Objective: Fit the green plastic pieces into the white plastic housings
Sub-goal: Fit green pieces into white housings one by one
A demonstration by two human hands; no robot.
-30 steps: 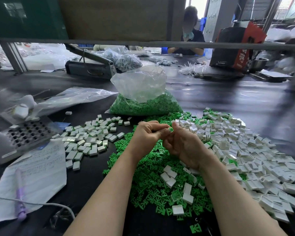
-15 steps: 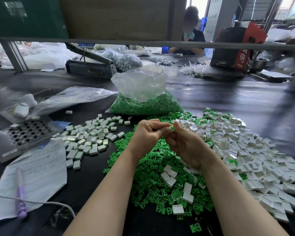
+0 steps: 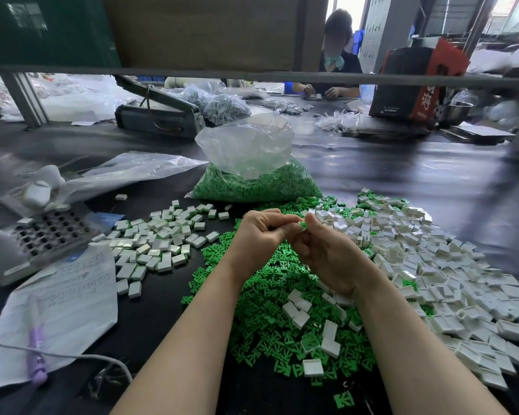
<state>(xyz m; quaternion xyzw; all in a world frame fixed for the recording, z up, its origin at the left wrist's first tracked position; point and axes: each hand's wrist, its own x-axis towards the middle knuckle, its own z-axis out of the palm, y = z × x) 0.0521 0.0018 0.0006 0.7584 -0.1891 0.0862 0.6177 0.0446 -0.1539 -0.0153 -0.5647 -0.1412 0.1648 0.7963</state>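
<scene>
Since a second earlier the hands had barely shifted, just opened up enough to show a green piece (image 3: pixel 303 225). Left hand (image 3: pixel 259 235) and right hand (image 3: pixel 327 253) were together, both pinching it above the green pile (image 3: pixel 270 298) on the worktop (image 3: pixel 402 181); white housings (image 3: pixel 432 265) lay right.

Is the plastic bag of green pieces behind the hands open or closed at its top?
Open. The plastic bag stands with its top loose and gaping, not tied, above the green pieces inside.
</scene>
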